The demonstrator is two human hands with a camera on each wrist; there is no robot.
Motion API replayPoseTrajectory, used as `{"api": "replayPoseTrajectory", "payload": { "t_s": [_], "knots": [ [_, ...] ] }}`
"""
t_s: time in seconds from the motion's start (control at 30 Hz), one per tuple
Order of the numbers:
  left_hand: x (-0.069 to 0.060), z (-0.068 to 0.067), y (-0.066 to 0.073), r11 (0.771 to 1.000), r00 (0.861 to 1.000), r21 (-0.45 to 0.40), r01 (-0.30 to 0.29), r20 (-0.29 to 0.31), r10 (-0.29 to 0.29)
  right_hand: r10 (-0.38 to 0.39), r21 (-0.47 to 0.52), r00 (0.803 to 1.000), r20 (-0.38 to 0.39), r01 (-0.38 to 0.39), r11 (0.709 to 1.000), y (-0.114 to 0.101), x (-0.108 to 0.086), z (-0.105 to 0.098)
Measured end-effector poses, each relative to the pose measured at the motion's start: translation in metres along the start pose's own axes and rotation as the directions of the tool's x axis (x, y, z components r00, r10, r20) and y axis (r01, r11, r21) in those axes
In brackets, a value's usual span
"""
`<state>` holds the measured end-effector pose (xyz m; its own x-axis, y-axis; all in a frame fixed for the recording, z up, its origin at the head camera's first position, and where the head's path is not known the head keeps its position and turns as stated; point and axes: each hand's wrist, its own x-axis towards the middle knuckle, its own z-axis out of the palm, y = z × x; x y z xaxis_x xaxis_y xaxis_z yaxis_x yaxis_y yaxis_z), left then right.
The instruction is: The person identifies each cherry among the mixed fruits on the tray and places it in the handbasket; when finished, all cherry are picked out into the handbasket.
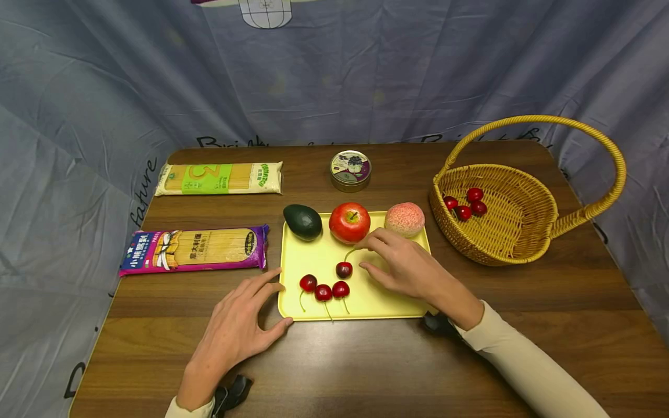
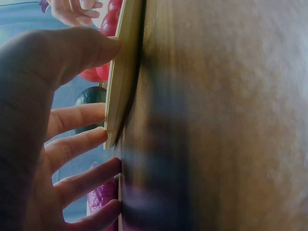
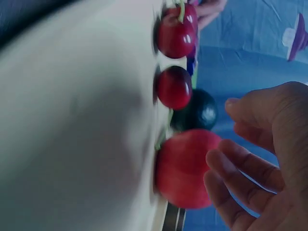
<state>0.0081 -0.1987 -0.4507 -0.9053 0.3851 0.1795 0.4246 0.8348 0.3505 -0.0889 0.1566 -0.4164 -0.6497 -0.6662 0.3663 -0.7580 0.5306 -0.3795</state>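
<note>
A yellow tray (image 1: pixel 397 284) holds an avocado (image 1: pixel 303 222), a red apple (image 1: pixel 350 223), a peach (image 1: pixel 405 219) and dark red cherries with stems. My left hand (image 1: pixel 237 319) is spread at the tray's left front corner, thumb and some fingertips touching its rim. My right hand (image 1: pixel 405 261) hovers over the tray's right half, fingers loosely bent, thumb apart from them. Nearest to it lies a single cherry (image 1: pixel 344 270), its stem pointing toward the fingertips; the right wrist view shows nothing between them. Three more cherries (image 1: pixel 323 292) lie along the tray's front.
To the right stands a wicker basket (image 1: pixel 522 232) with a tall handle and several cherries (image 1: pixel 463 212) inside. Two packs of spaghetti, one green-labelled (image 1: pixel 219 178) and one purple (image 1: pixel 195 249), lie at the left. A round tin (image 1: pixel 351 170) sits behind the tray on the wooden table (image 1: pixel 345 371).
</note>
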Motion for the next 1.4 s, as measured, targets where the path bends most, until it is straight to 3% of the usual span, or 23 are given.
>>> {"api": "replayPoseTrajectory", "payload": {
  "t_s": [0.37, 1.07, 1.4],
  "knots": [
    [0.0, 0.0, 0.001, 1.0, 1.0, 0.01, 0.003, 0.0, -0.003, -0.019, 0.011, 0.994, 0.109, 0.017, 1.0, -0.013, 0.006, 0.017],
    [0.001, -0.001, 0.002, 1.0, 0.999, 0.003, 0.026, 0.035, -0.026, -0.01, -0.007, 0.984, 0.179, 0.012, 1.0, -0.015, 0.006, 0.031],
    [0.001, -0.001, 0.002, 1.0, 1.0, 0.004, 0.011, 0.02, -0.011, 0.012, -0.013, 0.976, 0.216, -0.009, 1.0, -0.016, 0.006, 0.029]
  ]
}}
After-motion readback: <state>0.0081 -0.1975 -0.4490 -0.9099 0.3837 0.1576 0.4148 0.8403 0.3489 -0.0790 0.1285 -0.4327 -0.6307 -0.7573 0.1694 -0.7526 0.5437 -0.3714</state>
